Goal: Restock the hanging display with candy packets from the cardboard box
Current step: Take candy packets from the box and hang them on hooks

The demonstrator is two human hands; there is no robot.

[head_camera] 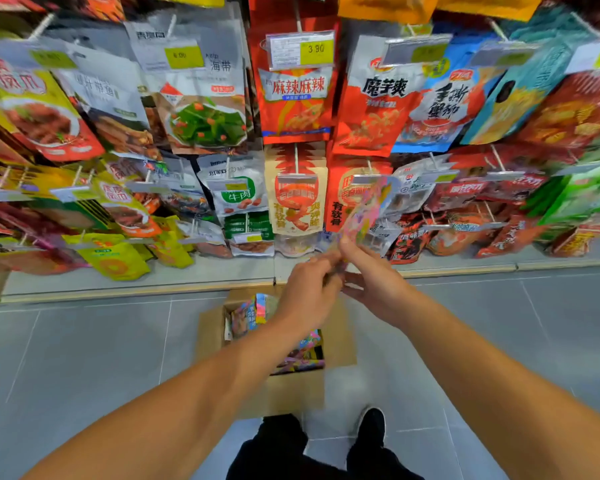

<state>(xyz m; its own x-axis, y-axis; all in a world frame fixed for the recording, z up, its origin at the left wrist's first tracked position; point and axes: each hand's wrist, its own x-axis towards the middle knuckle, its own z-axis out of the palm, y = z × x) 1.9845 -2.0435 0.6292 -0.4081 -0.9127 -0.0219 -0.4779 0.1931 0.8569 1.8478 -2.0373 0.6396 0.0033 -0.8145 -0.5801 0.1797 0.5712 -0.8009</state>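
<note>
The candy packet (pixel 368 209) is in my hands, held up in front of the lower rows of the hanging display (pixel 295 188), its pink and multicoloured film blurred and tilted, its upper end toward the hooks near the red-and-tan packs. My right hand (pixel 371 282) pinches its lower edge between thumb and fingers; my left hand (pixel 309 289) has its fingers curled at the same lower edge, and I judge it grips the packet too, though the blur hides the exact contact. My judgement on handling: thin film, light, floppy, likely slick on its faces, so it will bend and swing if held only at the bottom. Better to take hold near the top seam, either side of the hang hole, so the hole stays flat and can be steered onto a peg; I cannot see the hole itself here. Contents may be brittle, so pinch the seam, not the belly. Directly below my forearms the cardboard box (pixel 278 344) sits open on the grey tiled floor (pixel 84 358), with more bright packets (pixel 253 313) standing in it. The display around carries rows of snack bags on pegs with clear price holders; one yellow price tag (pixel 316 48) reads 3.90. A pale base ledge (pixel 136 275) runs beneath the lowest row. My dark shoes (pixel 371 427) show at the bottom edge, just behind the box.
</note>
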